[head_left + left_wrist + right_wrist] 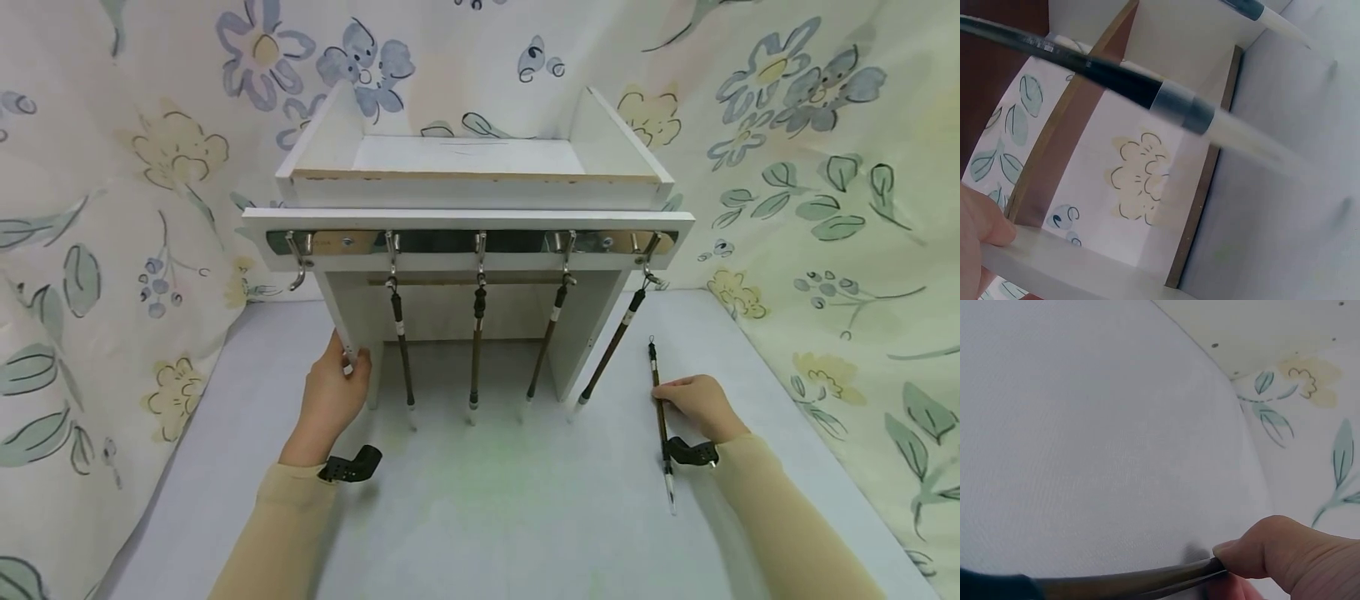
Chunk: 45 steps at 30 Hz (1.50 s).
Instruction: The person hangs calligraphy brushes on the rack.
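My left hand [333, 396] grips the front edge of the left side panel [1079, 256] of a white wooden shelf [480, 218], thumb on the inner side. My right hand [701, 404] pinches a writing brush [663, 437] by its dark handle, between thumb and fingers. Its pale tip points toward me, and a small hanging loop is at the far end. Several similar brushes [477, 346] hang tip down from metal hooks [481, 250] on the shelf's front rail. One hanging brush [1179, 106] crosses close before the left wrist camera.
The shelf stands on a white-covered table [480, 517], with an open-topped tray part [472, 157] above the rail. Floral cloth [825, 208] rises behind and at both sides. A bare hook [297, 260] sits at the rail's left end.
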### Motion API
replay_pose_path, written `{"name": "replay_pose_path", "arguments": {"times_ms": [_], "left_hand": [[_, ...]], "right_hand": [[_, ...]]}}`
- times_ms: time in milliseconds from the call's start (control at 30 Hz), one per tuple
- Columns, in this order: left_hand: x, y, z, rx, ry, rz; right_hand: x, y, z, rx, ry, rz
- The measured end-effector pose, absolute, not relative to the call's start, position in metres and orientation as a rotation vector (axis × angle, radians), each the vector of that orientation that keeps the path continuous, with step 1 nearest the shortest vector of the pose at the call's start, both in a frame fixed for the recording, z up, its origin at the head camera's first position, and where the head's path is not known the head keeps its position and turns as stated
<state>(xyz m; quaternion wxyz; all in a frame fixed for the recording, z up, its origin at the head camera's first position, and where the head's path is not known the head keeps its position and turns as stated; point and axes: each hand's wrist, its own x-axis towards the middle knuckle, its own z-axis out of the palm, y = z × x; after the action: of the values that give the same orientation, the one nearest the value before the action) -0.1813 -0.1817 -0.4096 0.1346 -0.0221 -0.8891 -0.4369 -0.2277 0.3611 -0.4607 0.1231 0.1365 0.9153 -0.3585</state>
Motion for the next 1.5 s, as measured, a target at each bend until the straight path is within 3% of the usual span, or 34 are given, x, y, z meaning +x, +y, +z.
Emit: {"name": "replay_pose_path", "arguments": {"times_ms": [633,1033,1500], "left_hand": [[-0.181,-0.182,-0.409,-0.06,-2.568,-1.272],[-0.18,-0.184,-0.41,-0.063,-2.564,-1.28],[-0.181,-0.183,-0.411,-0.085,-2.594,-1.277]], "right_hand": [[-0.218,0.348,-0.427,0.321,2.515,-1.498],[-0.206,0.331,-0.396,0.13,2.696,-1.655],[-0.188,0.31,-0.375,0.128,2.835,-2.051]]}}
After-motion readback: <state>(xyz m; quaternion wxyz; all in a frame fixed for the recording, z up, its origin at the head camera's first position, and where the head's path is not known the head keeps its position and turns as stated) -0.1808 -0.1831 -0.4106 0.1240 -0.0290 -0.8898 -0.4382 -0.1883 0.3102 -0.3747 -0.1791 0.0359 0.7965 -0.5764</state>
